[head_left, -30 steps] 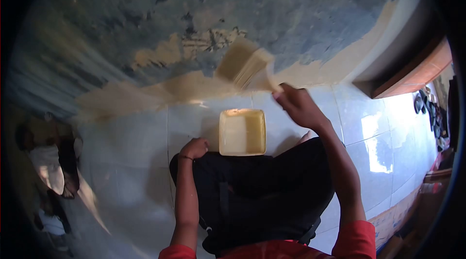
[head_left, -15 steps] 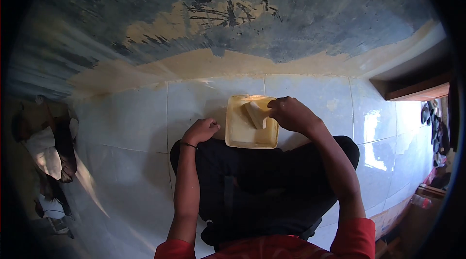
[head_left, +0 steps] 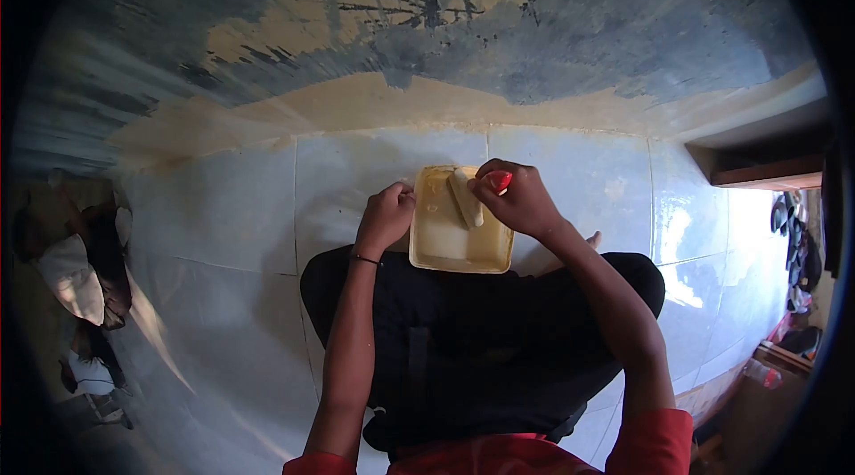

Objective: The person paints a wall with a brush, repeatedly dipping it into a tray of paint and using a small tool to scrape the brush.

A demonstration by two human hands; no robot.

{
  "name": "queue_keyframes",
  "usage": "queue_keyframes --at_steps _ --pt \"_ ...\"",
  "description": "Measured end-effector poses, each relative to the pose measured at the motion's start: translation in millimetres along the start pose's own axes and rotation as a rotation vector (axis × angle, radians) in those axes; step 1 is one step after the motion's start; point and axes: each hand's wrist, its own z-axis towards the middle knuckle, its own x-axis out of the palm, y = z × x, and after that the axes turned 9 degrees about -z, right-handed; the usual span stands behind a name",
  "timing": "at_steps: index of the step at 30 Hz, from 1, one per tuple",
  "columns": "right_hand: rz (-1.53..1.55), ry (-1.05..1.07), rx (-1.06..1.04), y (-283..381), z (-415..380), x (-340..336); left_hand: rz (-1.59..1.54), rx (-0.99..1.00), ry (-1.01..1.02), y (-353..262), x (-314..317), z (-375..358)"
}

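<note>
A yellowish square tub (head_left: 416, 235) with pale liquid in it stands on the tiled floor in front of my crossed legs. My right hand (head_left: 517, 199) is closed round the red handle (head_left: 499, 180) of a paint roller. The pale roller (head_left: 467, 199) rests inside the tub's upper right part. Beside the tub's left rim is my left hand (head_left: 388, 215), its fingers curled at the edge; whether they pinch the rim is hidden.
Ahead rises a wall (head_left: 570, 39) with patchy grey-blue and beige paint. A wooden shelf (head_left: 770, 174) juts out at the right. Clothes (head_left: 71, 279) hang or lie at the far left. A clear bottle (head_left: 762, 374) is at the lower right.
My left hand has moved up and right to the tub's side. My right hand has turned, showing the red handle, and the roller has shifted slightly up. The view has shifted a little.
</note>
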Motion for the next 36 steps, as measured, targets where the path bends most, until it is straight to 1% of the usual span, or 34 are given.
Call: queue_keyframes --at_steps 3,4,6,7,8,10,12,14,15,17,21,23,24,26,30,32,33,35,36 --pt "-0.054 0.008 -0.018 -1 2 -3 -0.032 -0.036 0.009 2 2 5" --pt "-0.035 -0.005 -0.016 0 1 -3 -0.039 -0.042 0.007 0 1 5" --pt "-0.014 -0.018 -0.016 1 1 -5 -0.086 -0.117 0.038 -3 -2 7" --pt "-0.003 0.001 -0.059 2 1 -7 -0.085 -0.12 0.038 -2 -2 8" --pt "0.008 0.02 -0.1 3 1 -8 -0.068 -0.101 0.033 -1 -2 9" --pt "0.027 0.044 -0.107 7 -1 -9 -0.052 -0.088 0.031 -2 -3 9" --pt "0.042 0.071 -0.116 13 -2 -14 0.004 -0.022 0.048 -3 -4 9" --pt "0.013 0.283 -0.008 19 -2 -19 0.022 0.003 0.038 0 -3 9" --pt "0.013 0.286 -0.008 19 -3 -18 0.044 0.032 0.029 -1 -3 9" --pt "-0.01 0.282 -0.101 16 -5 -13 0.048 0.031 0.04 -2 -5 7" --pt "0.063 0.293 -0.061 7 -8 3 0.103 -0.004 0.05 -11 -8 4" --pt "-0.026 0.262 0.045 3 -5 9 0.098 0.013 0.05 -9 -7 4" --pt "-0.026 0.263 0.044 -1 -4 11 0.095 0.032 0.05 -9 -7 4" --pt "0.052 0.117 -0.023 -7 -3 13 0.099 0.042 0.048 -8 -7 3" --pt "0.051 0.056 -0.035 6 -5 5 0.101 0.027 0.062 -8 -8 5" --pt "0.105 0.054 -0.11 10 -8 2 0.098 0.026 0.057 -7 -8 5" --pt "0.104 0.055 -0.111 12 -10 2 0.096 0.027 0.054 -8 -7 5" --pt "-0.026 -0.048 -0.33 18 -15 3 0.106 0.021 0.059 -8 -7 5" --pt "-0.05 -0.029 -0.362 20 -18 3 0.119 0.015 0.065 -9 -8 5"
